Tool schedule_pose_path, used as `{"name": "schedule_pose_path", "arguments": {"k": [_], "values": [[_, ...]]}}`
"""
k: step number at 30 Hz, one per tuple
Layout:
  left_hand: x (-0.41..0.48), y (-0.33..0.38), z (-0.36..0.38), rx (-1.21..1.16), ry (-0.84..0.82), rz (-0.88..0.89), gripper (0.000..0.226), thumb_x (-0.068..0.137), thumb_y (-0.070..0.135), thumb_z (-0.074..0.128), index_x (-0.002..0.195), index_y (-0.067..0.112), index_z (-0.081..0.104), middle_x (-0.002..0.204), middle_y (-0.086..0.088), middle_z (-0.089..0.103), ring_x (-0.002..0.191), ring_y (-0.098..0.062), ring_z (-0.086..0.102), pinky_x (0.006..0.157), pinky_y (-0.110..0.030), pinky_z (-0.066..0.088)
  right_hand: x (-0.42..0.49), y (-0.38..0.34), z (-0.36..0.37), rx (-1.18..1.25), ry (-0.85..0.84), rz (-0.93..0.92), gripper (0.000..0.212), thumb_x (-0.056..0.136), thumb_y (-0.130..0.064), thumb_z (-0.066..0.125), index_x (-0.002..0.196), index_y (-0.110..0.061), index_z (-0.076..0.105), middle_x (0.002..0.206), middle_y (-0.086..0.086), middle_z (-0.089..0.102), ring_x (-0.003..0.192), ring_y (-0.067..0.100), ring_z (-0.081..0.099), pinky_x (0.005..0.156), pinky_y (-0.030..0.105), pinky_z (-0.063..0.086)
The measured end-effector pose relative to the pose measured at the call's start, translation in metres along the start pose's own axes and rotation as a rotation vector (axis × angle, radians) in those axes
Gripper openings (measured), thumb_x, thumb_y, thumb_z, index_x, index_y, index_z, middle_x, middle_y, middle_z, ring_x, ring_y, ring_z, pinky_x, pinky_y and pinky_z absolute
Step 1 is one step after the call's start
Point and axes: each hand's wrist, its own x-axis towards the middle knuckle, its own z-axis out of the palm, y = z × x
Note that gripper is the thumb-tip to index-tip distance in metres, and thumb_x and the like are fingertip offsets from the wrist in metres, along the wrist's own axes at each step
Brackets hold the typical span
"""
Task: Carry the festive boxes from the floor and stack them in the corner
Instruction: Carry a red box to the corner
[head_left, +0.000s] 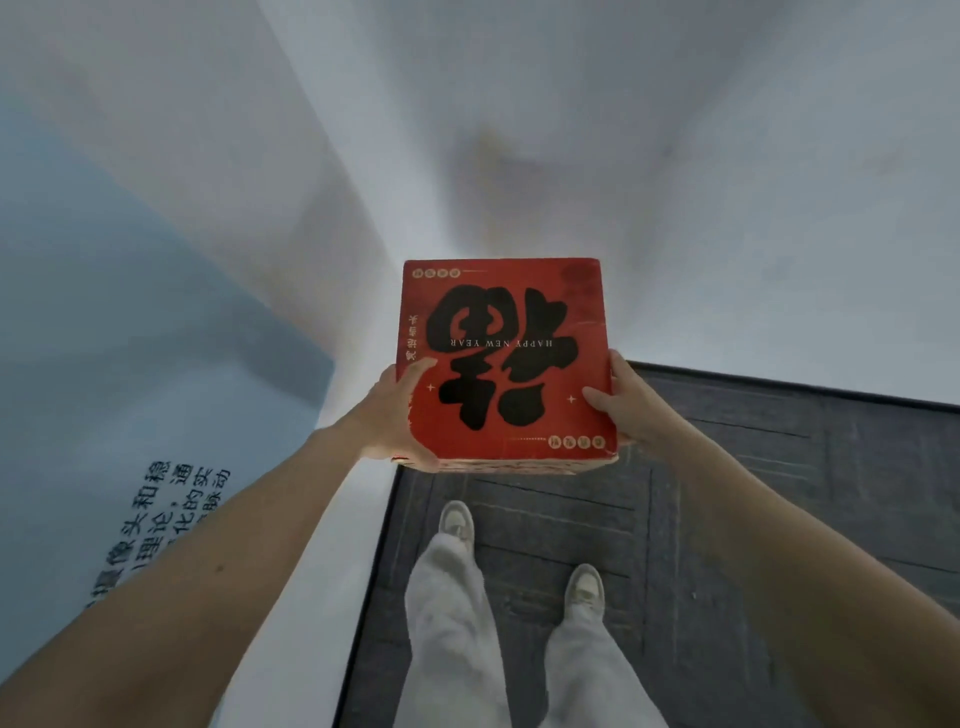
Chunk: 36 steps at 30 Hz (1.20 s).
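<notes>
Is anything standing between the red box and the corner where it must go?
Nothing visible does. The red box, held by the left hand and right hand, faces the white corner; the floor directly beneath the box is hidden.

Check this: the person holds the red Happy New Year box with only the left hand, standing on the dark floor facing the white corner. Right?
No. The head view shows both hands holding the red Happy New Year box: left hand on its left side, right hand on its right. The dark floor and white corner are correct.
</notes>
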Motion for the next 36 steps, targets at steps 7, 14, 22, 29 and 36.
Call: {"name": "schedule_pose_path", "arguments": {"k": [7,14,22,29,36], "values": [[0.126,-0.089,0.035,0.11,-0.085,0.022,0.141,0.048,0.046,0.095,0.146,0.043,-0.005,0.149,-0.006,0.014,0.137,-0.029,0.028,0.109,-0.051,0.041,0.122,0.049,0.048,-0.017,0.049,0.123,0.051,0.101,-0.026,0.053,0.141,-0.043,0.027,0.125,-0.008,0.061,0.109,0.019,0.064,0.09,0.049,0.057],[0.246,-0.169,0.105,0.061,-0.138,0.008,0.14,0.053,0.036,0.096,0.148,0.041,-0.006,0.152,-0.001,0.007,0.139,-0.03,0.032,0.106,-0.049,0.046,0.249,0.136,0.082,-0.014,0.073,0.162,0.048,0.101,-0.022,0.054,0.138,-0.042,0.03,0.118,-0.014,0.062,0.106,0.015,0.065,0.094,0.051,0.056],[0.349,-0.268,0.187,0.078,-0.114,-0.062,0.143,0.052,0.034,0.097,0.149,0.045,-0.007,0.153,-0.006,0.012,0.138,-0.033,0.034,0.104,-0.053,0.047,0.386,0.224,0.126,0.043,0.012,0.175,0.048,0.101,-0.026,0.052,0.134,-0.053,0.03,0.127,-0.01,0.062,0.114,0.022,0.063,0.094,0.059,0.053],[0.404,-0.325,0.212,0.133,-0.107,-0.119,0.151,0.052,0.029,0.098,0.146,0.051,-0.019,0.154,-0.008,0.013,0.124,-0.032,0.05,0.092,-0.047,0.055,0.457,0.262,0.161,0.153,0.014,0.179,0.039,0.107,-0.024,0.035,0.139,-0.048,0.034,0.127,-0.011,0.063,0.112,0.017,0.065,0.092,0.055,0.056],[0.432,-0.353,0.213,0.131,-0.083,-0.144,0.152,0.052,0.024,0.098,0.148,0.049,-0.017,0.16,0.0,0.004,0.135,-0.031,0.043,0.092,-0.043,0.055,0.494,0.266,0.182,0.169,0.03,0.148,0.043,0.108,-0.023,0.031,0.14,-0.052,0.033,0.127,-0.013,0.063,0.113,0.018,0.064,0.09,0.051,0.057]]}}
